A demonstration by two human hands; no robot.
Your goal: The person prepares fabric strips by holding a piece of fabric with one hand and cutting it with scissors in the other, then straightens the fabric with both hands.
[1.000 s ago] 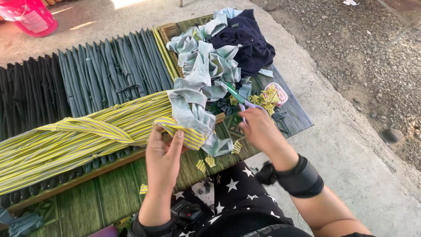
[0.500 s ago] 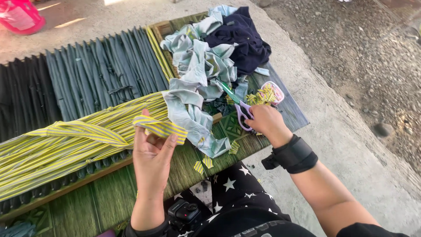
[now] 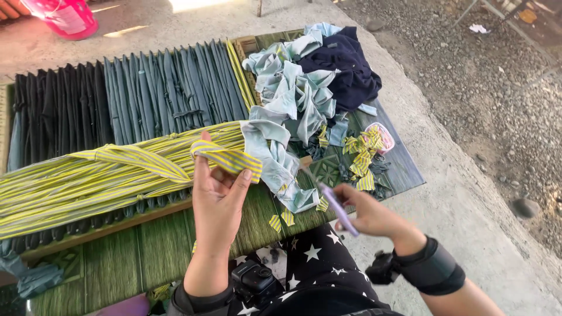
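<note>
Since half a second ago the right hand has drawn back from the scrap pile toward the body, bringing the purple-handled scissors with it; the left hand has lifted slightly, yellow strip end held higher.

Green woven mat carries everything, on a concrete floor that gives way to gravel on the right. Across the far part of the mat, a row of folded strips stands on edge: black strips toward the far left corner, grey-blue strips beside them. In front of the row lies a long bundle of yellow-and-grey striped strips, running from the left edge toward mat centre, tied round with one strip of the same cloth. Heap of pale blue cloth sits near the far right corner, with dark navy cloth touching it on the right. Small yellow striped offcuts are scattered near the right edge, a few more at the near edge.

Left hand closed on the free end of one striped strip, thumb and fingers pinching it, palm up. Right hand wrapped round the scissors handles, blades pointing away toward the pale cloth; black wrist strap on that arm. Pink plastic container off the far left corner. Small black camera at the person's chest.
</note>
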